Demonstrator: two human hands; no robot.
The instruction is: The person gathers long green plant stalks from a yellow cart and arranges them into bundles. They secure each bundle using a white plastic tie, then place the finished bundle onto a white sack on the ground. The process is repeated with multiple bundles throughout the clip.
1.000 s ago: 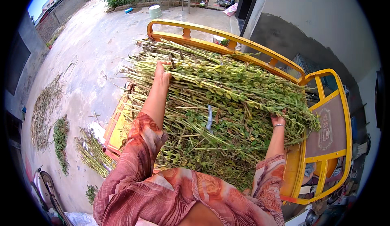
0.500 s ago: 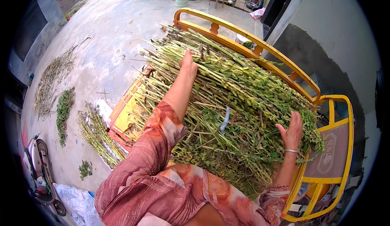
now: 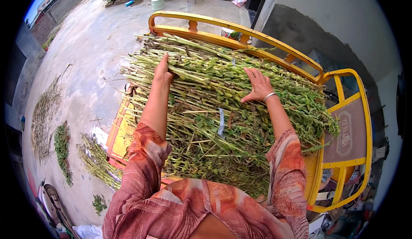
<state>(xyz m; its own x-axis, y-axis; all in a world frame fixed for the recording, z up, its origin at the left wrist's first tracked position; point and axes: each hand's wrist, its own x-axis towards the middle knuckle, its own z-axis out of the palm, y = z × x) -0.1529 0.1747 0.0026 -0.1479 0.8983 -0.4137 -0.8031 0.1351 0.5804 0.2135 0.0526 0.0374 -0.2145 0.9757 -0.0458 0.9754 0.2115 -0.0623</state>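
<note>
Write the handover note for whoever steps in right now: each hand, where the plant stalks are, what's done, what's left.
Left hand: flat, palm down on the far left part of the heap of green stalks, fingers toward the cut ends. It grips nothing.
Right hand: open, fingers spread, pressing on top of the heap further right; a bangle sits on that wrist.
Stalks: piled crosswise on the yellow cart, reaching up to its far rail. A pale tie strip lies across the middle.
Done: most stalks are loaded on the cart.
Left: smaller bundles lie on the concrete ground to the left.
</note>
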